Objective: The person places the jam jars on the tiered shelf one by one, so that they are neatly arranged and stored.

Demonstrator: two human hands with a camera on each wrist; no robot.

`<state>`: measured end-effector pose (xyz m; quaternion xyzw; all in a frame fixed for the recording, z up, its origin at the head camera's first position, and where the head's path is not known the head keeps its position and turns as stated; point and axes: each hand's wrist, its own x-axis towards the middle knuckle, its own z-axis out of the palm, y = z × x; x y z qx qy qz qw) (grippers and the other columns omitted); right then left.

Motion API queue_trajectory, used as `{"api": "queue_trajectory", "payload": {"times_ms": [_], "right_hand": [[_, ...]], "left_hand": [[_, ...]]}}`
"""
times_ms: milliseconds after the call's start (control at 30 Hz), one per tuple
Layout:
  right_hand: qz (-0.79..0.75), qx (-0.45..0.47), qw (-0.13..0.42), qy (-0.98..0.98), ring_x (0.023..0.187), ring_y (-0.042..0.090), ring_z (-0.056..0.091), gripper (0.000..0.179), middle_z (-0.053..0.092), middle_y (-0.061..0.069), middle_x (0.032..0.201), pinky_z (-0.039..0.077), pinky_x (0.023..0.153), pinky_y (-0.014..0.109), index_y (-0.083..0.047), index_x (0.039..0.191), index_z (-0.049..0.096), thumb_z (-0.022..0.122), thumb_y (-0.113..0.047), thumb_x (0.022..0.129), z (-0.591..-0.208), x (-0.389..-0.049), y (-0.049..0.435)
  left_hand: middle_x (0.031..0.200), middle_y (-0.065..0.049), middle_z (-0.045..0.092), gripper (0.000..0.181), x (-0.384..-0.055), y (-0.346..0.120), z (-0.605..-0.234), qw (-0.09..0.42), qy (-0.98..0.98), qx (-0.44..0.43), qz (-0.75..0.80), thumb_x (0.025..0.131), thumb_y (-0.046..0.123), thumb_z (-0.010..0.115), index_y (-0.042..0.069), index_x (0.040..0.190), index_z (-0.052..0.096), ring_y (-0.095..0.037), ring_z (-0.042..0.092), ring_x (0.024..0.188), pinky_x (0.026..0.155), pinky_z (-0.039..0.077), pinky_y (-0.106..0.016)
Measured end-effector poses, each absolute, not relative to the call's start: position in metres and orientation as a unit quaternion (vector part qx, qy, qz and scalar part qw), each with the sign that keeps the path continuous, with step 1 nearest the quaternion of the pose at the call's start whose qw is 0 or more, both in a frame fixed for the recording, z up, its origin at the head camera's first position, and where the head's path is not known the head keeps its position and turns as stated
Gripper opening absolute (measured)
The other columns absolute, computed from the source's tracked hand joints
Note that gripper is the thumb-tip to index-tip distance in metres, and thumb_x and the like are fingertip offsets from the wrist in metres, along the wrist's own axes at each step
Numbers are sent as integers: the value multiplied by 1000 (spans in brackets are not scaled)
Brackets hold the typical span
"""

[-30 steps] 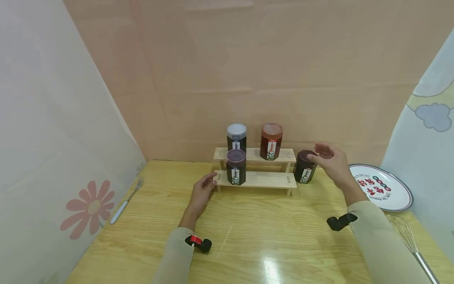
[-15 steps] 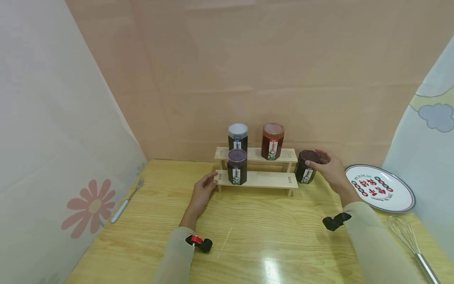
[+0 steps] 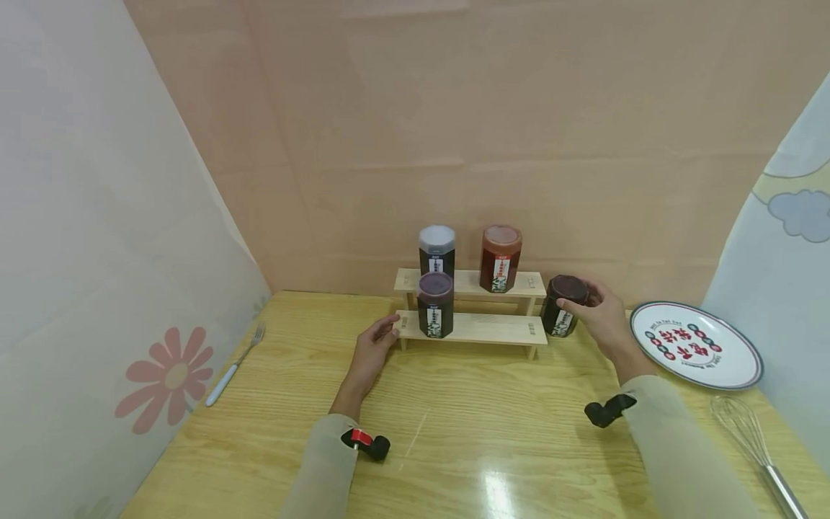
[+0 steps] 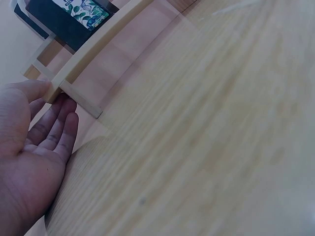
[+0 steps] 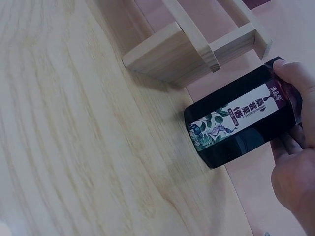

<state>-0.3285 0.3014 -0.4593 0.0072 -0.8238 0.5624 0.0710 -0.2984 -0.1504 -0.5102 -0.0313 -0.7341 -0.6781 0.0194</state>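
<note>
At the right end of a two-step wooden shelf (image 3: 496,328), my right hand (image 3: 603,317) grips a dark octagonal jam jar (image 3: 559,317). Thumb and fingers go round its upper part; the right wrist view shows the jar (image 5: 236,118) with its white fruit label and its base close to the tabletop. My left hand (image 3: 376,346) pinches the left end of the lower step, thumb on top and fingers underneath in the left wrist view. A purple-lidded jar (image 3: 436,310) stands on the lower step. On the upper step are a white-lidded jar (image 3: 436,245) and a red-brown jar (image 3: 501,263).
A white plate with red characters (image 3: 726,360) lies at the right, with a wire whisk (image 3: 746,432) in front of it. A fork (image 3: 233,367) rests near the left edge of the wooden table (image 3: 454,432). Cloth hangs behind and at both sides.
My right hand has come down and left onto the jar at the right, its fingers closing round the top. The left hand stays at the shelf's end; the view shifts slightly.
</note>
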Motion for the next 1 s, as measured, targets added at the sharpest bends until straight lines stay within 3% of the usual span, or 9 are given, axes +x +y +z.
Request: {"api": "queue_trajectory", "payload": {"times_ms": [200,400,533,700,1000], "right_hand": [[553,-14,97,-828,120,-2,51,81,48,20,153,45,86,2,-6,160,34,75,-34,96,-457,-326,298],[565,-21,109,-818,107,-12,51,80,58,-8,126,48,84,3,-4,159,37,77,-31,95,-456,-324,298],[564,-16,114,-817,104,-12,52,79,53,-22,115,49,82,3,-3,158,38,76,-33,95,-452,-320,299],[553,-9,121,-824,111,-9,52,80,53,-22,120,48,84,2,-6,157,40,77,-37,94,-438,-311,298],[549,-7,135,-825,113,-10,53,75,54,-28,116,47,91,3,-8,156,43,78,-33,94,-417,-296,294]], "left_hand": [[150,-6,57,38,-298,-149,-510,20,-737,-33,-675,105,22,62,16,142,62,-26,52,138,106,51,-27],[152,-8,56,38,-299,-150,-510,25,-736,-38,-675,105,21,62,15,143,61,-27,51,140,105,51,-26],[151,-7,56,39,-299,-150,-510,21,-734,-32,-678,105,21,63,16,143,61,-27,53,138,106,50,-26],[150,-8,57,39,-299,-151,-512,21,-733,-29,-679,105,21,62,16,143,61,-26,53,136,107,50,-29],[150,-10,57,38,-300,-151,-512,25,-735,-36,-677,105,21,62,14,143,61,-26,53,136,102,51,-22]]}}
